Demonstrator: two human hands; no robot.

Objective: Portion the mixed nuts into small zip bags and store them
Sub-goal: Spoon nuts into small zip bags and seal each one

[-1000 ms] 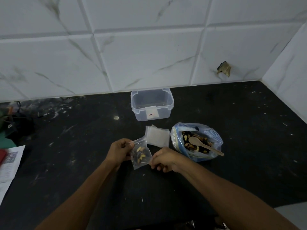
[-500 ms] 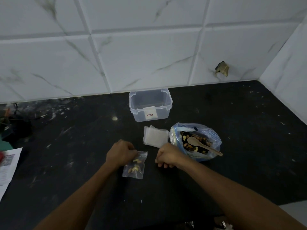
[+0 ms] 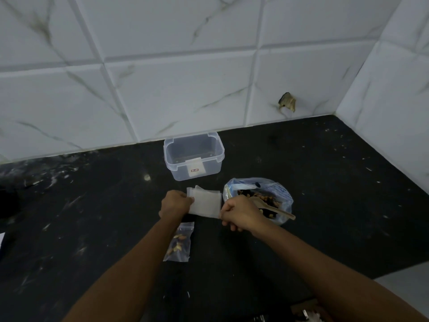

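On the dark worktop (image 3: 92,228), the filled zip bag (image 3: 178,244) of nuts lies flat toward the near edge, partly hidden under the left forearm. Just beyond it the left hand (image 3: 175,204) has its fingers curled in a grip on the left edge of the stack of empty zip bags (image 3: 204,204); whether it holds one bag or several cannot be told. The stack sits between the two hands, in front of the clear plastic container (image 3: 193,155), which stands open and upright near the tiled wall (image 3: 185,77) with a small label on its front. At the stack's lower right corner the right hand (image 3: 239,213) pinches the bag edge with curled fingers. Just beside and partly behind that hand is the open blue bag of mixed nuts (image 3: 276,194), with a wooden spoon (image 3: 274,209) resting in it, its handle sticking out to the right over the bag's rim
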